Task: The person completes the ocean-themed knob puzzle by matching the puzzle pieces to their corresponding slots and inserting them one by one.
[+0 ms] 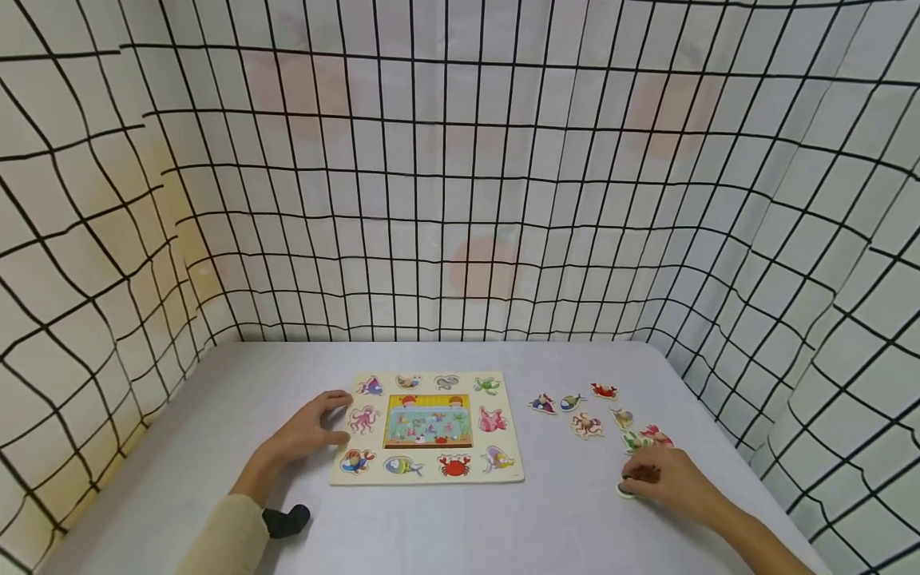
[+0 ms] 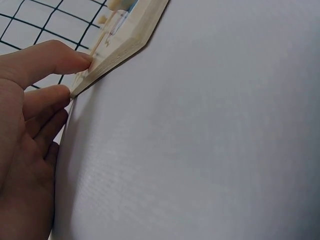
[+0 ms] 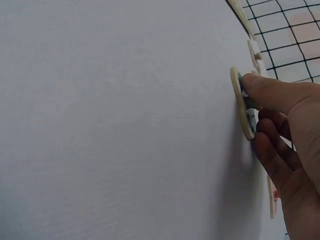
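A wooden peg puzzle board (image 1: 427, 477) with sea-animal pictures lies flat on the table. The left hand (image 1: 311, 427) rests at its left edge, thumb and fingers touching the rim; up close, the left wrist view shows the thumb and a finger against the board's edge (image 2: 125, 52). Over to the right, the right hand (image 1: 668, 479) pinches a puzzle piece (image 3: 241, 102) between thumb and fingers. The piece stands tilted on its edge in the right wrist view, its picture mostly hidden by the fingers. A knobbed crab-like piece (image 1: 357, 461) sits in the board's near-left corner.
Several loose pieces lie right of the board, among them a red crab (image 1: 604, 390), an octopus (image 1: 587, 425) and a blue fish (image 1: 572, 402). A green piece (image 1: 636, 442) lies just beyond the right hand. Black-gridded white cloth (image 1: 460, 200) walls the table.
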Available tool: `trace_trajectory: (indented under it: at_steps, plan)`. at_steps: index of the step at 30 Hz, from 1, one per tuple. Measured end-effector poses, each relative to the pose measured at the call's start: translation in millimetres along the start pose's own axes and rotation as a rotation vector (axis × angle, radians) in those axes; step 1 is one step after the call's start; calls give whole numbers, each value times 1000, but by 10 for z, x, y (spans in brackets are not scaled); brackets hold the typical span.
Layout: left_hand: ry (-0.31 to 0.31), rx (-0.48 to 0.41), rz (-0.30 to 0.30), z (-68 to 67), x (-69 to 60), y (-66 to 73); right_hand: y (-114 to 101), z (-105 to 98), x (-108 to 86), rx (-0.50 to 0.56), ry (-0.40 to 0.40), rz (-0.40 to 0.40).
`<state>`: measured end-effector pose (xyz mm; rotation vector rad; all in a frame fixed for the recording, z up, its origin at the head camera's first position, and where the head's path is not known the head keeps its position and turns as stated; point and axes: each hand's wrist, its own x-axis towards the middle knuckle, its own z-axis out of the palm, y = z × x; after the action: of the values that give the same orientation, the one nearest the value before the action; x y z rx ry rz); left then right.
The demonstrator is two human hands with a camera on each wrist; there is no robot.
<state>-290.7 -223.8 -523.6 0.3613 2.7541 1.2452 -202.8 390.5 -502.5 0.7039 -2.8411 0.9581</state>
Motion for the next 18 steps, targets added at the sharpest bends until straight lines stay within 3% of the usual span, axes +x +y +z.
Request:
trace_trajectory:
  at_steps: [8,14,18]
  plan:
    - [7,11,-17,2,11,19,-24,-16,2,-35,6,-77]
    - [7,11,-14,15,-10,35,-90,-43,95,-9,-79,16]
    - [8,24,-16,0,-10,32,-146,-70,204,52,-74,42]
